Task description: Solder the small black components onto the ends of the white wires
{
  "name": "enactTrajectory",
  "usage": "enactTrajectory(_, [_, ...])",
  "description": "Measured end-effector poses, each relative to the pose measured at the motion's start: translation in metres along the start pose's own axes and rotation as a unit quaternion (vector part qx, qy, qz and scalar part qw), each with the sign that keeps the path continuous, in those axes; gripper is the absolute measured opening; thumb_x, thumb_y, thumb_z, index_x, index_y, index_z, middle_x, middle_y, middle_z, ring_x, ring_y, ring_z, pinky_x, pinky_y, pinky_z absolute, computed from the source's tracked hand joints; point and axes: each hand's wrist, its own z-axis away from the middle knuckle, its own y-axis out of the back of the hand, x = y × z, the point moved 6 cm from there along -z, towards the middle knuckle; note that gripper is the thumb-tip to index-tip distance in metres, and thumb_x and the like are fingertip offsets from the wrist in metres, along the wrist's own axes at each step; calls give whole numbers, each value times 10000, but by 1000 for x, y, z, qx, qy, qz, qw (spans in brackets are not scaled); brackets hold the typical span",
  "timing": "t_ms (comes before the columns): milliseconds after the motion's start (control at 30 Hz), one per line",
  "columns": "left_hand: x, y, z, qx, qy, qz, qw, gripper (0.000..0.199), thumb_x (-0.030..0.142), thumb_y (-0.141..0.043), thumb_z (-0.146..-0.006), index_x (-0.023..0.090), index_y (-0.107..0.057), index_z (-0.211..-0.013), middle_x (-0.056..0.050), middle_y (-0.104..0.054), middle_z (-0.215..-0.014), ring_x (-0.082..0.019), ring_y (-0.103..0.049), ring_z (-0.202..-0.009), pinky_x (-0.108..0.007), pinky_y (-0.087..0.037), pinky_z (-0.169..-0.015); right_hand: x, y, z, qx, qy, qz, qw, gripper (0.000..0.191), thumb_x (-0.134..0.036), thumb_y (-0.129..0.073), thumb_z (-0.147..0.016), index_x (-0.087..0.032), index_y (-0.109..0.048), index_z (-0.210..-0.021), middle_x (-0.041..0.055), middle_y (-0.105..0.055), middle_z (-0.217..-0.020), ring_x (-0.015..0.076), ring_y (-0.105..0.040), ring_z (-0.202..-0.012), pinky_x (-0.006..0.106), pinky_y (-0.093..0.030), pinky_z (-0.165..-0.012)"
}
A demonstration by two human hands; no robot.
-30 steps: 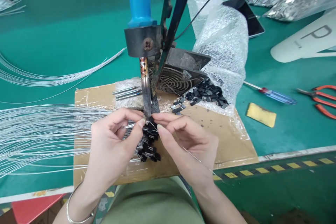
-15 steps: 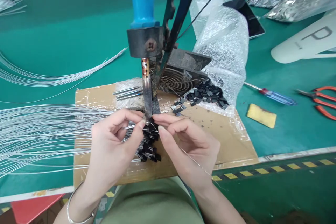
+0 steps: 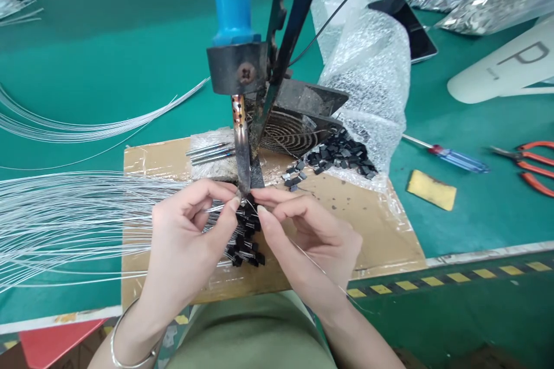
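Observation:
A soldering iron (image 3: 234,3) with a blue handle is clamped upright in a black stand, tip down. My left hand (image 3: 190,225) is closed in a pinch on a thin silvery wire (image 3: 213,208), its end at the iron's tip and partly hidden by the fingers. From the right, my right hand (image 3: 314,236) pinches a strand of solder wire (image 3: 314,262) close to the same tip; the strand trails back over the wrist. Beneath both hands lie several black connectors (image 3: 246,242) on the ends of white wires (image 3: 78,213).
Under the work is a cardboard sheet (image 3: 381,236). Behind the iron stand a fan (image 3: 292,132) and a pile of black pieces (image 3: 341,155) on bubble wrap (image 3: 367,69). To the right lie a screwdriver (image 3: 461,158), a yellow sponge (image 3: 431,189) and orange-handled pliers (image 3: 534,167).
My right hand has edged slightly left, and its solder strand has come closer to the tip. The iron appears shifted slightly left. My left hand keeps nearly the same place.

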Motion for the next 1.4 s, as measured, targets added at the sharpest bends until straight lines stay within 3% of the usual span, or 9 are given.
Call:
enactTrajectory(800, [1, 0, 2, -5, -11, -20, 1000, 156, 62, -727, -832, 206, -737, -772, 37, -795, -818, -73, -715, -696, -108, -503, -565, 0, 0, 0, 7, 1, 0, 1000, 171, -78, -755, -938, -239, -743, -880, 27, -840, -1125, 184, -804, -1026, 317, -625, -931])
enactTrajectory(1400, [2, 0, 4, -2, -15, -12, 1000, 144, 82, -729, -847, 200, -738, -765, 23, -796, -826, -87, -726, -728, -125, -539, -624, -1, 0, 1, 19, 9, 26, 999, 136, -118, -760, -940, -240, -737, -885, 57, -848, -1093, 231, -811, -1014, 379, -643, -913])
